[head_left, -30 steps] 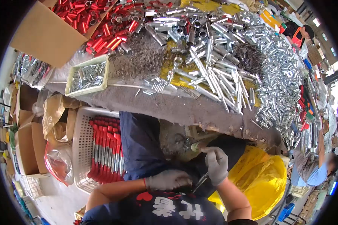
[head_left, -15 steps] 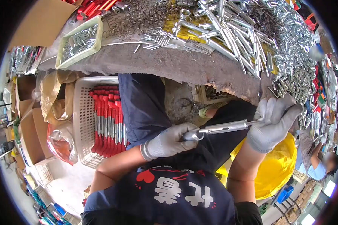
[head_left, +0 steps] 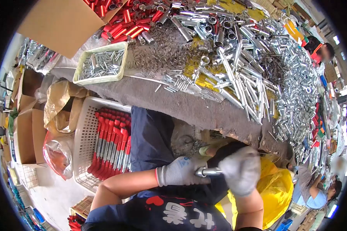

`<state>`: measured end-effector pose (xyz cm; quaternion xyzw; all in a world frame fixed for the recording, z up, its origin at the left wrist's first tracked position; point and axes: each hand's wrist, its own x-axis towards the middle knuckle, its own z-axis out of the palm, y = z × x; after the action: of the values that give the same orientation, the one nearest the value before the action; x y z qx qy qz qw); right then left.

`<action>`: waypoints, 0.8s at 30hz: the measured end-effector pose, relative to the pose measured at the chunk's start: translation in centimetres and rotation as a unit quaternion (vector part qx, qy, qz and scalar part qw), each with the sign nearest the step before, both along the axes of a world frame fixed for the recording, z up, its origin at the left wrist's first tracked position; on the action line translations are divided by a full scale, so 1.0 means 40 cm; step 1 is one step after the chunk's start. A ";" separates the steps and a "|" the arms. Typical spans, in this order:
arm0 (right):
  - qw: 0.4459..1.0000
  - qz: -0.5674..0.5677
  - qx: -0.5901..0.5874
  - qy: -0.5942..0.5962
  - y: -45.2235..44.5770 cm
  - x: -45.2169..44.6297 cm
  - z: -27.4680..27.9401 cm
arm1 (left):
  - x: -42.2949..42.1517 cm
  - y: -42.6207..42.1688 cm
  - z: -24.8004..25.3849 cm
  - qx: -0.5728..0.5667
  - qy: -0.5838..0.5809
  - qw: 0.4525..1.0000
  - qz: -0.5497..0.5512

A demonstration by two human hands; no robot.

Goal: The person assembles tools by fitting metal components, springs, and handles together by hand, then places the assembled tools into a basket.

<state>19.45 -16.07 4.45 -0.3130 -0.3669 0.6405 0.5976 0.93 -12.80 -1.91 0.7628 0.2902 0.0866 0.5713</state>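
Observation:
My left hand (head_left: pixel 181 171), in a grey-white knit glove, is closed around a shiny metal tube (head_left: pixel 209 171) in front of my lap. Only a short length of the tube shows between the two hands. My right hand (head_left: pixel 241 171), gloved as well, is at the tube's right end. It is smeared by motion, so its fingers and anything in them cannot be made out. Above the hands, along the workbench edge, lie long metal rods (head_left: pixel 239 81) in a loose heap.
A pale tray (head_left: pixel 100 63) of small pins stands on the bench (head_left: pixel 154 98), near loose springs (head_left: pixel 154 54) and red tubes (head_left: pixel 127 29). At my left, a white basket (head_left: pixel 85 150) holds red-handled tools (head_left: pixel 110 142). Yellow plastic (head_left: pixel 277 192) lies at my right; a person (head_left: pixel 316 190) sits beyond.
My right hand has moved down and left, closer to my left hand. The metal tube, long in view before, is now mostly covered. The camera's view has tilted up over the bench.

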 end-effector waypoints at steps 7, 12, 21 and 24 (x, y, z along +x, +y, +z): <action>0.888 0.064 0.248 -0.382 0.190 -0.065 -0.029 | -0.011 0.097 -0.031 0.131 -0.122 0.973 0.149; 0.440 -0.124 0.337 -0.823 0.567 -0.020 0.034 | -0.076 0.141 -0.033 0.022 -0.195 0.934 0.298; 0.559 -0.180 0.069 -0.807 0.804 -0.042 0.111 | -0.160 0.071 -0.083 -0.148 -0.292 0.852 0.408; 0.778 -0.209 0.017 -0.592 0.835 0.009 0.126 | -0.160 0.056 -0.091 -0.239 -0.377 0.800 0.400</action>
<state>19.83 17.31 9.48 -0.6891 -0.5851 0.1816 0.3870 -5.46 -10.57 -5.54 0.3250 0.3428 0.5165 0.7142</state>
